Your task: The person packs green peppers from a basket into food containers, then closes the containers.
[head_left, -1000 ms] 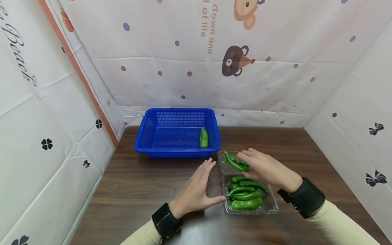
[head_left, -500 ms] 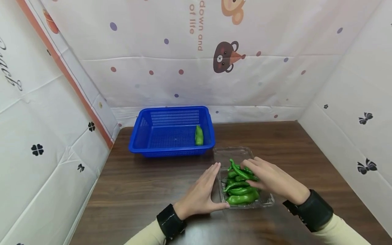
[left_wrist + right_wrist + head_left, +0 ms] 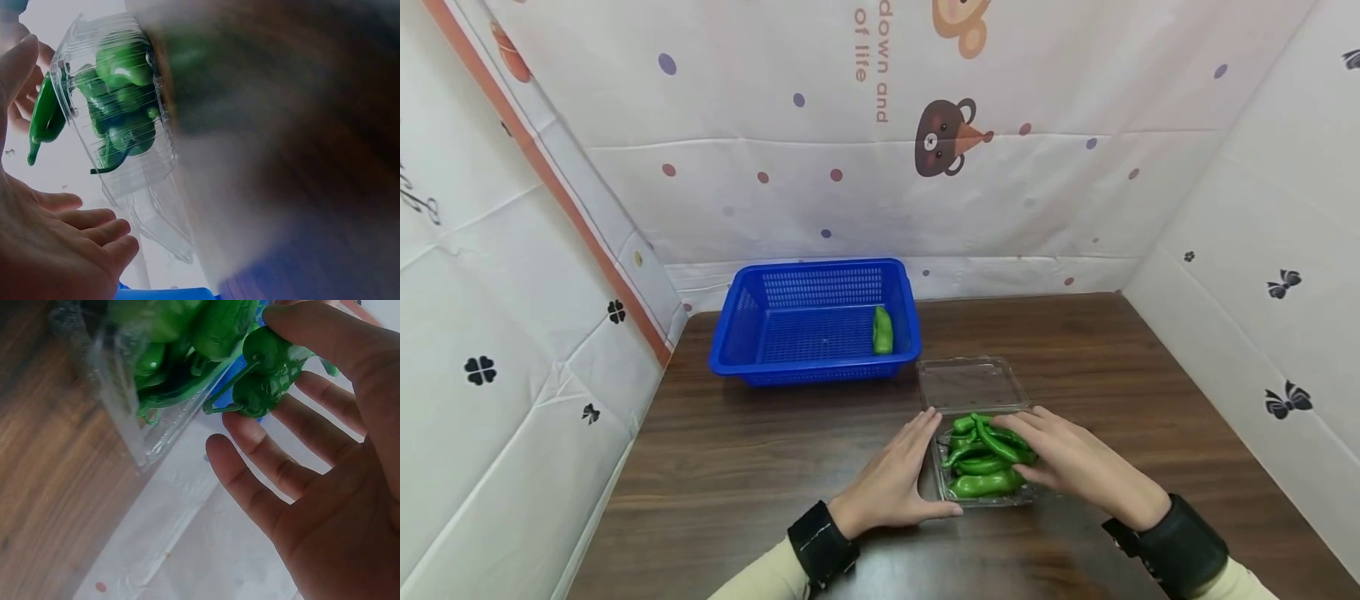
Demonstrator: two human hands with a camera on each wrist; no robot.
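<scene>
My right hand (image 3: 1067,458) pinches green chili peppers (image 3: 265,369) between thumb and fingers, low over a clear plastic box (image 3: 943,482). Two stems show side by side in the right wrist view. More green peppers (image 3: 983,485) fill the box beneath, a fat one at the front. In the left wrist view a held pepper (image 3: 47,112) hangs beyond the box rim with its tip free. My left hand (image 3: 898,477) stands spread at the box's left side, fingers straight and thumb toward the front corner. Whether it touches the wall I cannot tell.
The box's clear lid (image 3: 972,383) lies folded back behind it on the brown table (image 3: 760,467). A blue basket (image 3: 722,360) at the back left holds one green pepper (image 3: 882,332) on its right side. Printed white sheets surround the table.
My right hand has come from above the lid, toward me, to the pepper pile, still holding its peppers. The left hand stays beside the box. The head view has shifted slightly.
</scene>
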